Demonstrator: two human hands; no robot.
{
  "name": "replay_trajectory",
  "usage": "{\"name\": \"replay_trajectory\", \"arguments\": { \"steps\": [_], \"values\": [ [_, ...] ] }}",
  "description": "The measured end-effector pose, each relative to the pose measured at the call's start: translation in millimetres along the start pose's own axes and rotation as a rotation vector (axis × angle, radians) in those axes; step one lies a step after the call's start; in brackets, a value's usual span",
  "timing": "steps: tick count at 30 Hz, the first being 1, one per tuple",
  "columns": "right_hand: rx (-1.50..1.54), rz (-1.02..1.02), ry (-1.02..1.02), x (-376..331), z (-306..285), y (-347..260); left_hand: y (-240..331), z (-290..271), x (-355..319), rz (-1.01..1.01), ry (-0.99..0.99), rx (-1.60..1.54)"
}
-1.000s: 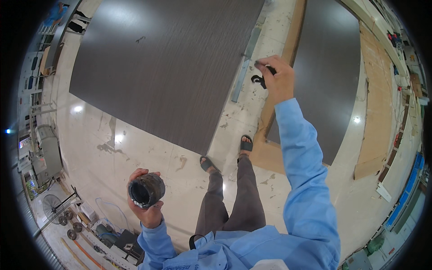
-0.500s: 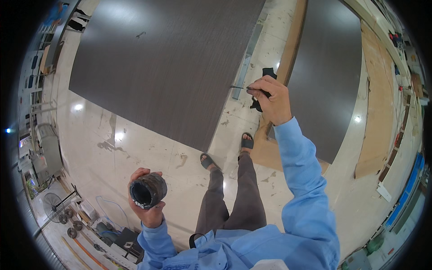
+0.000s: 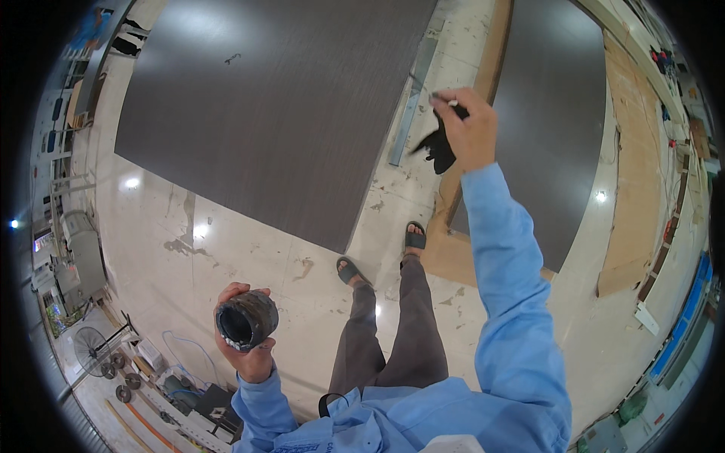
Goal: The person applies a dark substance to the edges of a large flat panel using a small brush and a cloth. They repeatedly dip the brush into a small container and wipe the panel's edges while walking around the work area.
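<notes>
My left hand (image 3: 245, 355) grips a dark cylindrical can (image 3: 246, 319), its open mouth tilted toward me, held low on the left above the pale floor. My right hand (image 3: 472, 128) is raised with the arm stretched forward in a light blue sleeve. It is closed on a small tool with a pale handle and a dark, ragged head (image 3: 436, 147) that hangs below the fingers. Beneath that hand runs the gap between two large dark panels. My legs and sandalled feet (image 3: 381, 253) stand between the hands.
A big dark panel (image 3: 264, 106) lies on the floor ahead, a second one (image 3: 559, 121) to the right with wooden boards beside it. A metal strip (image 3: 411, 98) lies in the gap. A fan (image 3: 94, 349), round discs and clutter sit at lower left.
My right hand dipped lower and then rose again, ending a little higher and farther right, with the dark tool head now dangling below it. The left hand with the can has hardly moved.
</notes>
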State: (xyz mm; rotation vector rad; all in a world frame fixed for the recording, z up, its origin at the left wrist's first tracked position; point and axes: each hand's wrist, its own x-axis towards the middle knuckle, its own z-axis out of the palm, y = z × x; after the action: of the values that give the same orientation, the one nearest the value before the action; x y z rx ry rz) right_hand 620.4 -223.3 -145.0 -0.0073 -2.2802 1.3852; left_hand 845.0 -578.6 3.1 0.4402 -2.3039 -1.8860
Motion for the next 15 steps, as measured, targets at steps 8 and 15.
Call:
{"name": "replay_trajectory", "arguments": {
  "steps": [8,15],
  "values": [
    [0.045,0.209,-0.308,0.1,-0.7,12.2,-5.9,-8.4,-2.0,0.021,-0.064,-0.010],
    [-0.008,0.181,-0.317,-7.5,0.3,-5.8,-4.9,-3.9,-4.0,0.019,-0.058,-0.012]
  ]
}}
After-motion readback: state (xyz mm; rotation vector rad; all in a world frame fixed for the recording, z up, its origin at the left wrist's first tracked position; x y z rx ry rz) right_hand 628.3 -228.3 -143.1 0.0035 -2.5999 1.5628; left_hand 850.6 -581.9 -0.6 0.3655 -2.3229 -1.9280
